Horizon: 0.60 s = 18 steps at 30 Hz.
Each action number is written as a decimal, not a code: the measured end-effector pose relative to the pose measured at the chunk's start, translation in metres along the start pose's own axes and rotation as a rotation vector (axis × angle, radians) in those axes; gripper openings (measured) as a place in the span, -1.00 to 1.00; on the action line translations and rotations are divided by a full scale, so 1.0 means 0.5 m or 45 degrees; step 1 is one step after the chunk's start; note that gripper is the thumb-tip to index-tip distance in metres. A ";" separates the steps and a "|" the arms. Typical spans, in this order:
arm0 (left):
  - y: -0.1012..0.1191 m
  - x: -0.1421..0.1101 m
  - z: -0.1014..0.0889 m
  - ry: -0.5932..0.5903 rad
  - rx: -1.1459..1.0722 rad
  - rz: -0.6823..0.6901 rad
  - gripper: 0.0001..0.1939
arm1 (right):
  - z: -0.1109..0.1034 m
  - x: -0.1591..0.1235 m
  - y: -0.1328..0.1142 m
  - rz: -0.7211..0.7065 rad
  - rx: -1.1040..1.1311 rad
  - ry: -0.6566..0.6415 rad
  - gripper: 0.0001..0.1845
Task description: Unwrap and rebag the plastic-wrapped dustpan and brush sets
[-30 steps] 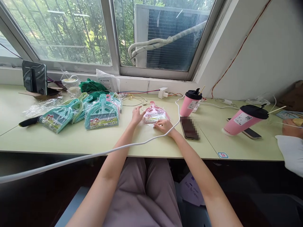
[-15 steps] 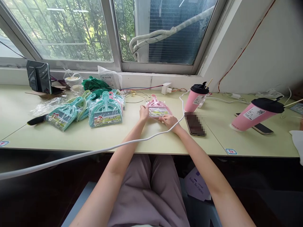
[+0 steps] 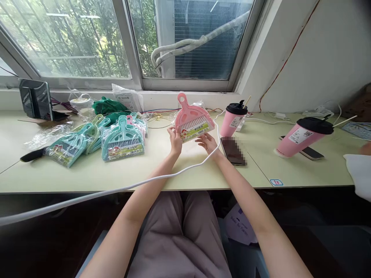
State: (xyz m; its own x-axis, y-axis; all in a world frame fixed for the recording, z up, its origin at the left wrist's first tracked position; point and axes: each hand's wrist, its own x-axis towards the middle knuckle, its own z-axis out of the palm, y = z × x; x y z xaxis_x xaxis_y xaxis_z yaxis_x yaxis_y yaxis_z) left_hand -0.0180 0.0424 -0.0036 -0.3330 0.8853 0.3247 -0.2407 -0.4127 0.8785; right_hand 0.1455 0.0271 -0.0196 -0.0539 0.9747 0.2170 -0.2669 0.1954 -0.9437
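Observation:
A small pink dustpan-and-brush set (image 3: 189, 117) in clear wrap is lifted off the pale green table (image 3: 162, 173), tilted upright with its handle pointing up. My left hand (image 3: 175, 139) pinches its lower left corner. My right hand (image 3: 207, 142) holds its lower right edge with curled fingers. A pile of teal and green sets of the same kind (image 3: 101, 137) lies on the table to the left, beyond my left hand.
A white cable (image 3: 121, 189) runs across my forearms to a plug by the window. A phone (image 3: 233, 151) lies right of my right hand. Two pink cups (image 3: 233, 119) (image 3: 301, 137) stand further right. Another person's sleeve (image 3: 359, 175) shows at the right edge.
The pink set lay flat on the table under my hands; both hands have now lifted it and tipped it upright.

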 end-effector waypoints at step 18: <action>0.007 -0.013 0.005 -0.177 -0.012 -0.044 -0.62 | -0.006 0.004 -0.001 -0.083 0.064 0.297 -0.58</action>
State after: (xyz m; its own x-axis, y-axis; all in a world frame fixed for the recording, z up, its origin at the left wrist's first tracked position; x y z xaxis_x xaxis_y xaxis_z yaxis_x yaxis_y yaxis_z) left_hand -0.0146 0.0359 -0.0017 -0.1946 0.9200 0.3402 -0.2590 -0.3827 0.8868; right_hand 0.1485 0.0296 -0.0196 0.1871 0.9601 0.2077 -0.3108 0.2585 -0.9147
